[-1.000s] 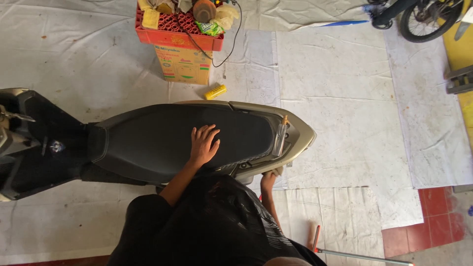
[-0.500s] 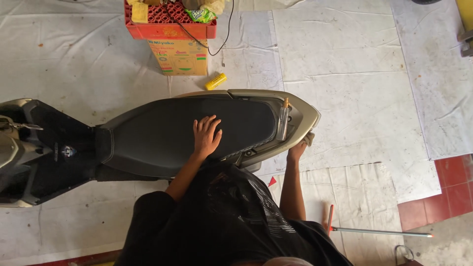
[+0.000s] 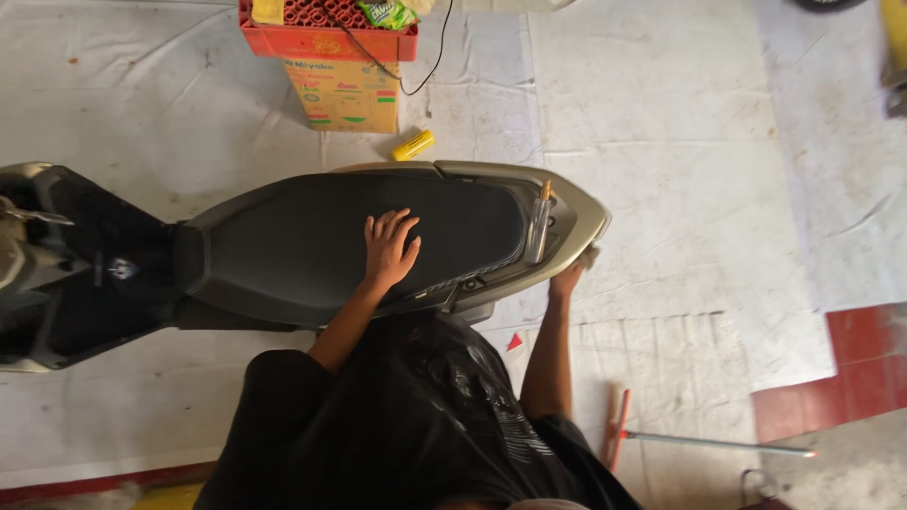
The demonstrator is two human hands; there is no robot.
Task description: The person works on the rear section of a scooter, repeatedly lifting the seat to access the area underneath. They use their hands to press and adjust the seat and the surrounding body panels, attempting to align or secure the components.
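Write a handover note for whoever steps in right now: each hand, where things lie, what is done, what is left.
Left hand: flat, palm down on the black scooter seat; no grip on anything.
Right hand: under the tail of the grey rear body panel, apparently with a pale rag; its grip is hidden.
A screwdriver lies on the rear panel behind the seat.
A yellow tube is on the floor sheet beyond the scooter, near the red crate on a cardboard box.
Done: seat closed. Left: cannot tell.

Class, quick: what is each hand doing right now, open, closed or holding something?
Left hand: open, flat on the scooter seat.
Right hand: at the scooter's tail panel; grip cannot be told.
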